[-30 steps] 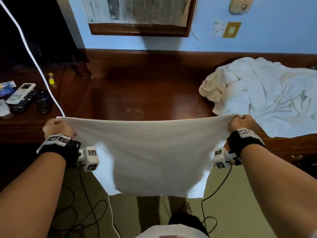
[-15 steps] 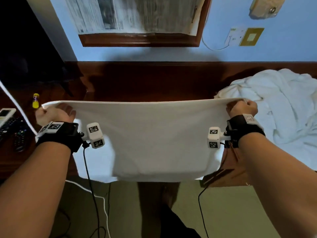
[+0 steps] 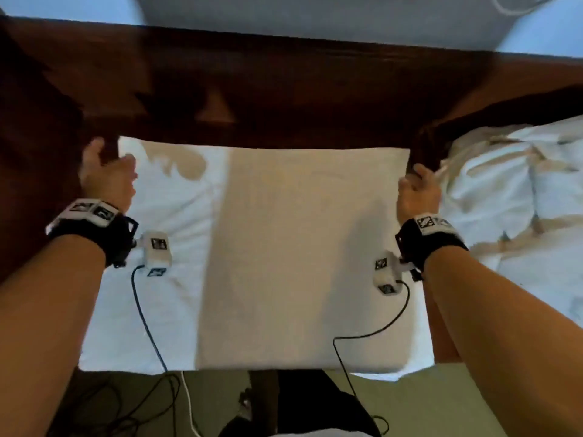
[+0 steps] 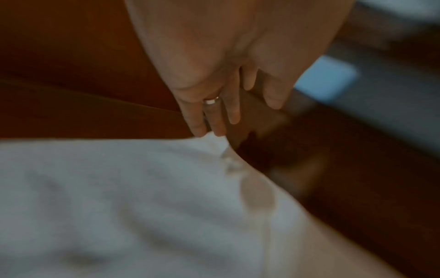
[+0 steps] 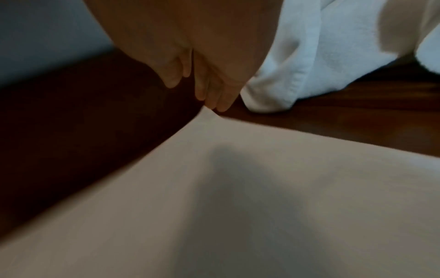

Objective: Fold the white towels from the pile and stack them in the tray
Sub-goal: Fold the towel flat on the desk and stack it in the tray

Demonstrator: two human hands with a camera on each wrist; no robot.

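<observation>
A white towel (image 3: 284, 247) lies spread flat on the dark wooden table (image 3: 284, 89), its near edge hanging over the table's front. My left hand (image 3: 104, 175) is at the towel's far left corner; in the left wrist view its straight fingers (image 4: 214, 120) touch the corner of the towel (image 4: 119, 206). At the far right corner is my right hand (image 3: 418, 190), whose extended fingers (image 5: 214, 94) reach the tip of the towel (image 5: 238, 206). Neither hand grips the cloth. The pile of white towels (image 3: 511, 200) lies crumpled just to the right. No tray is in view.
The pile's edge (image 5: 321, 56) lies close to my right hand. Bare dark wood stretches behind the towel up to the blue wall (image 3: 315, 14). Black and white cables (image 3: 151, 389) trail on the green floor below the table's front edge.
The towel, held stretched in the air by both hands, has been lowered flat onto the table. Both hands have let go of the corners and now have straight fingers.
</observation>
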